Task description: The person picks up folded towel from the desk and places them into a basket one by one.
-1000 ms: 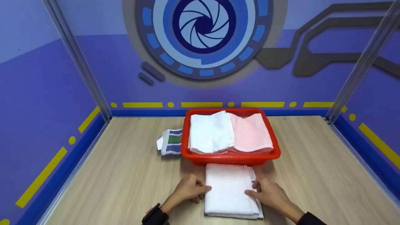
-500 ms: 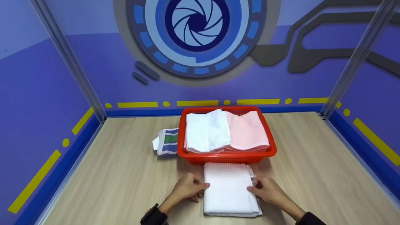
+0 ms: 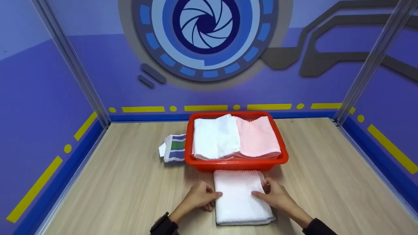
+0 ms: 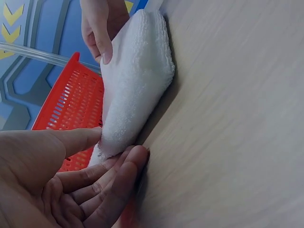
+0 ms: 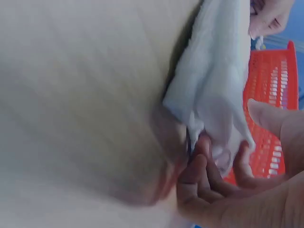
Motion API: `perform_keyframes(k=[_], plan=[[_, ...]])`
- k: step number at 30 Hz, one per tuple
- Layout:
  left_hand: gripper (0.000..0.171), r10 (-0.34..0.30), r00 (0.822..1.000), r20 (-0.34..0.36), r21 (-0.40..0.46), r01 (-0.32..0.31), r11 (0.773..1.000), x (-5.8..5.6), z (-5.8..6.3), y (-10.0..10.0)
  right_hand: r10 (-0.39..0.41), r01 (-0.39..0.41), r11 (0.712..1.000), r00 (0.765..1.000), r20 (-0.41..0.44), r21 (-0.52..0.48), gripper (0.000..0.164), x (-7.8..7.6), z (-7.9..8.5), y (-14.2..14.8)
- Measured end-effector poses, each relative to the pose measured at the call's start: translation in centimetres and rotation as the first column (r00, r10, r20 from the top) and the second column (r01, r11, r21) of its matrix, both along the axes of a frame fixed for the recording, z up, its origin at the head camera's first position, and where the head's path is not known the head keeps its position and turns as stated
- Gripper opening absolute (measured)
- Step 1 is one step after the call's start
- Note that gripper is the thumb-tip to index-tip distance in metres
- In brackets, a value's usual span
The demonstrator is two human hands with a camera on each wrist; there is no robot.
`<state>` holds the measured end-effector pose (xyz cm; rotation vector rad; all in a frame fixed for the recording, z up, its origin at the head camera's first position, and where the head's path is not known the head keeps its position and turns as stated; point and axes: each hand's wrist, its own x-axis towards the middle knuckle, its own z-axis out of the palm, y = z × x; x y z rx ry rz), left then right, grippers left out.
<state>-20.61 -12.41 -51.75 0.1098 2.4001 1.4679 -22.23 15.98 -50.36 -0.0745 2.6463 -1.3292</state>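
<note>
A folded white towel lies on the table in front of the red basket. My left hand pinches its left edge, thumb on top; the left wrist view has the fingers at the underside of the thick fold. At the right edge, my right hand holds the top layers, with its thumb over the towel. Fingertips tuck in among loose layers there in the right wrist view. How far the fingers reach under the towel is hidden.
The red plastic basket holds a white folded stack and a pink one. A striped blue and green cloth lies against its left side, partly covered by it. Printed panels wall the table at back and sides.
My right hand has shifted slightly left, drawing the towel's upper layers inward over the right edge. My left hand stays at the left edge. The view turned slightly earlier on.
</note>
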Motion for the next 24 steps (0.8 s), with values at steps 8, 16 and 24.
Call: perform_keyframes(k=[8, 16, 24], plan=[[0.028, 0.031, 0.999, 0.024, 0.012, -0.031, 0.999, 0.0, -0.3, 0.2, 0.021, -0.032, 0.966, 0.999, -0.044, -0.258, 0.024, 0.3, 0.6, -1.5], [0.028, 0.033, 0.999, 0.024, 0.034, -0.034, 0.999, 0.1, -0.2, 0.5, -0.035, 0.033, 0.992, 0.999, -0.013, -0.125, 0.026, 1.2, 0.4, 0.9], [0.027, 0.021, 0.995, -0.099, -0.081, -0.029, 0.996, 0.1, -0.1, 1.1, 0.033, -0.004, 0.903, 0.998, -0.058, 0.431, 0.049, 1.1, -0.8, 1.5]])
